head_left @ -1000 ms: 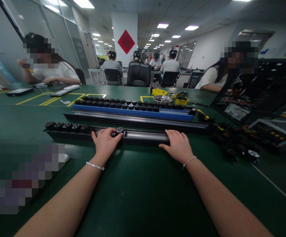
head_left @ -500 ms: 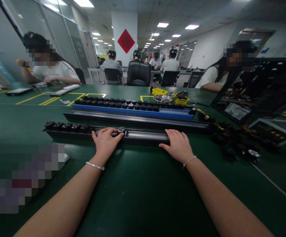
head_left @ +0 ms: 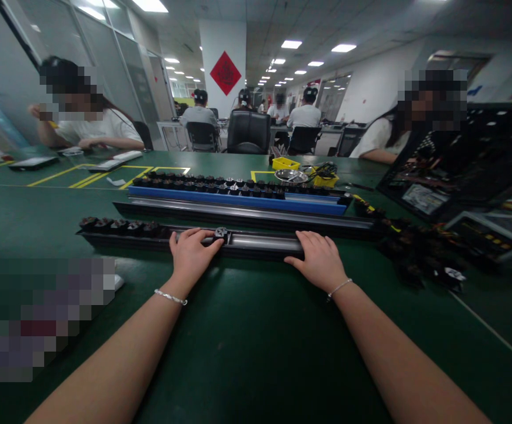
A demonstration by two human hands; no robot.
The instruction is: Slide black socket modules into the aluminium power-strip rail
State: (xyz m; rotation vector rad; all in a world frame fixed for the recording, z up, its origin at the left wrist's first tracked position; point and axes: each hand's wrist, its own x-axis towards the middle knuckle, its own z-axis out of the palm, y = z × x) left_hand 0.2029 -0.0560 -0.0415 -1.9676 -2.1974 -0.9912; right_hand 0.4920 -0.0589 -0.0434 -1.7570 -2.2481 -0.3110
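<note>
A long black rail (head_left: 265,242) with a shiny metal channel lies across the green table in front of me. Several small dark blocks (head_left: 119,226) sit in a row at its left end. My left hand (head_left: 193,250) is on the middle of the rail, thumb and forefinger pinching a small black block (head_left: 221,233) with a grey-white top that sits in the channel. Fingers bent over the far edge and thumb at the near side, my right hand (head_left: 318,256) holds the rail's right end. Part of the channel is hidden behind my left hand.
Behind lie another black rail (head_left: 238,213) and a blue rail (head_left: 233,199) carrying several blocks. Loose black parts (head_left: 419,253) are heaped at right by a power supply (head_left: 494,235) and an open computer case (head_left: 463,159). Yellow trays (head_left: 285,163) stand farther back. Two people sit across the table.
My left hand has shifted slightly right, and the pinched block has slid a little right along the channel. My right hand stays in place on the rail.
</note>
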